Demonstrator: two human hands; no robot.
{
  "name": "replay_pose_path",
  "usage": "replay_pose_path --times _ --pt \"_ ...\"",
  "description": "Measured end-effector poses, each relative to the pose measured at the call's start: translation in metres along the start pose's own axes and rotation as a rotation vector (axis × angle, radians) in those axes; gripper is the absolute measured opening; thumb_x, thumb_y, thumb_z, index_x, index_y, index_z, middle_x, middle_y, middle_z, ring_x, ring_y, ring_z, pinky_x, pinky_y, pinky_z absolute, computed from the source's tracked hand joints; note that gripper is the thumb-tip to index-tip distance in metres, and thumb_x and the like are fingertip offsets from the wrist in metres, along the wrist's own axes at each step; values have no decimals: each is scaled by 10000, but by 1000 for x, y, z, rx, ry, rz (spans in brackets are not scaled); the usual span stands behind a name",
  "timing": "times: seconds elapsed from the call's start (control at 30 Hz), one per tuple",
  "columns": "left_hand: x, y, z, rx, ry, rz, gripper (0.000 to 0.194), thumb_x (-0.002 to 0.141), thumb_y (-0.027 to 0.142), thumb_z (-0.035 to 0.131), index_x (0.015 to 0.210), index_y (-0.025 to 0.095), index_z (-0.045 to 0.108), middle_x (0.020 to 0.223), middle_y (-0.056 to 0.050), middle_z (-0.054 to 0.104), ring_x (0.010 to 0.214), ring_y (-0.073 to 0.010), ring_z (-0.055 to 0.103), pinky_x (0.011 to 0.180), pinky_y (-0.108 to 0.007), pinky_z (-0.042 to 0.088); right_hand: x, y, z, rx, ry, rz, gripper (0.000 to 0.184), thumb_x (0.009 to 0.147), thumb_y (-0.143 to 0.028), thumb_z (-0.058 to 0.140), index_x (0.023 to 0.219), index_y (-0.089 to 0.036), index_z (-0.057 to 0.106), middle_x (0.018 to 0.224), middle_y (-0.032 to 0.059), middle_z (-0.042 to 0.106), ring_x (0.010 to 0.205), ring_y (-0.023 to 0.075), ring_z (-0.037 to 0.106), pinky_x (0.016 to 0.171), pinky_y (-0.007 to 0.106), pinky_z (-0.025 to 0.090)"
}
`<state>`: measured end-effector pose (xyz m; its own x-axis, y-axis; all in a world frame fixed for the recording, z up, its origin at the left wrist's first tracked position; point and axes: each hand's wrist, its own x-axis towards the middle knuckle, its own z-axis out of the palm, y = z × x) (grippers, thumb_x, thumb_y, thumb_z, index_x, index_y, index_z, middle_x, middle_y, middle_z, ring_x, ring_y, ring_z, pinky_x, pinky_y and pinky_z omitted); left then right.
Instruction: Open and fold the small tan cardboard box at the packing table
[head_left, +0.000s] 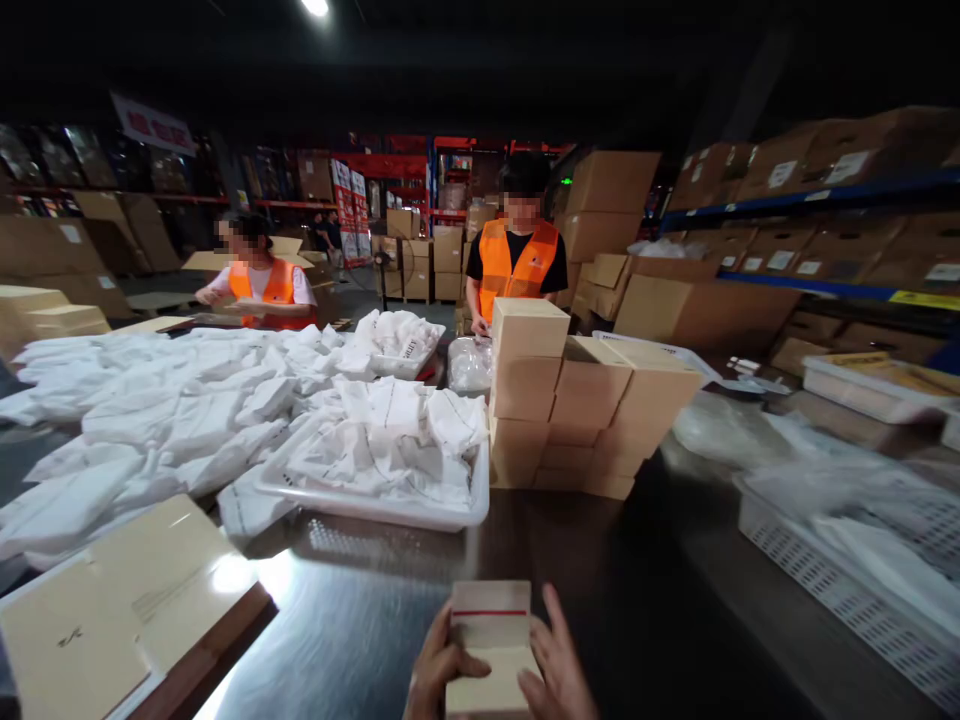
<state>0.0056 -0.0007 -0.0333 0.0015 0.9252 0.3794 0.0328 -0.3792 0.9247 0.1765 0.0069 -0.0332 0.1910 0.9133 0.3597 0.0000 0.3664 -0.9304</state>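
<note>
A small cream cardboard box (491, 655) is between my hands at the bottom centre, its flap raised and crossed by a thin red strip. My left hand (440, 662) grips the left side, thumb lying over the front. On the right side, my right hand (556, 665) holds the box with its thumb against it, while the index finger points up. Beyond them stands a white plastic basket (420, 515) heaped with white soft packets (382, 430). A stack of plain cream boxes (592, 400) rises right of that basket.
Flat printed cream cartons (180, 570) lie at the left front, and more white packets (165, 400) cover the table behind. A perforated white basket (840, 580) with plastic bags is at right. Two people in orange vests (517, 260) work across the table.
</note>
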Motion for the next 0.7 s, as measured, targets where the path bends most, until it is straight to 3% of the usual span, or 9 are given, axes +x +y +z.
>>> replay_pose_path --times 0.1,0.2,0.23,0.3,0.4,0.47,0.53,0.6,0.7 --pt "-8 -4 -3 -181 78 54 555 809 780 558 916 286 788 1404 -92 607 1289 -411 574 1089 -531 438 -14 11 22 194 -98 151 833 850 -737 607 1539 -362 328 1189 103 675 1116 300 705 944 428 560" --pt "-13 -9 -1 -377 161 38 375 841 653 644 930 292 695 1362 -43 608 1198 -325 609 1010 -441 497 -12 5 16 263 -220 113 1102 630 -864 714 1529 -324 378 1167 134 678 1010 317 731 834 404 601" --pt "-13 -10 -2 -408 172 61 323 849 602 669 974 306 640 1275 -37 643 1132 -287 626 958 -401 521 -9 1 11 229 -261 35 1076 622 -872 702 1500 -310 438 1131 136 688 959 307 739 782 383 610" --pt "-11 -8 -7 -404 139 142 297 883 521 666 1082 334 549 1034 -20 668 966 -225 631 850 -326 537 -2 -7 2 106 -331 -154 815 710 -835 671 1324 -299 636 1016 107 708 896 267 733 745 344 608" --pt "-4 2 -22 -260 -64 207 291 920 507 619 1091 273 649 847 -27 598 818 -196 579 764 -286 512 7 -18 -5 -12 -432 -340 493 859 -719 641 1096 -302 752 943 80 734 907 245 722 811 359 604" --pt "0 9 -31 -126 -221 191 331 939 503 595 1060 233 743 894 -62 596 857 -214 588 781 -309 516 9 -21 -5 -31 -468 -407 520 876 -705 631 1184 -295 716 1025 99 755 973 273 729 881 414 605" --pt "1 14 -36 0 -287 209 347 962 482 565 1157 260 745 968 -78 602 929 -238 603 828 -341 531 7 -23 -5 -96 -487 -458 609 880 -711 622 1301 -272 640 1154 131 740 1077 303 716 952 456 591" --pt "1 16 -36 80 -280 242 339 973 459 550 1210 288 723 1003 -78 606 960 -246 612 842 -356 546 4 -23 -6 -173 -497 -484 633 904 -695 602 1361 -258 577 1238 147 709 1167 316 686 1003 469 572" --pt "2 16 -32 99 -219 290 277 969 425 567 1089 276 767 930 -69 617 895 -235 627 801 -350 556 2 -25 -6 -224 -504 -509 561 942 -638 583 1365 -274 539 1245 133 705 1181 311 682 1012 462 573"
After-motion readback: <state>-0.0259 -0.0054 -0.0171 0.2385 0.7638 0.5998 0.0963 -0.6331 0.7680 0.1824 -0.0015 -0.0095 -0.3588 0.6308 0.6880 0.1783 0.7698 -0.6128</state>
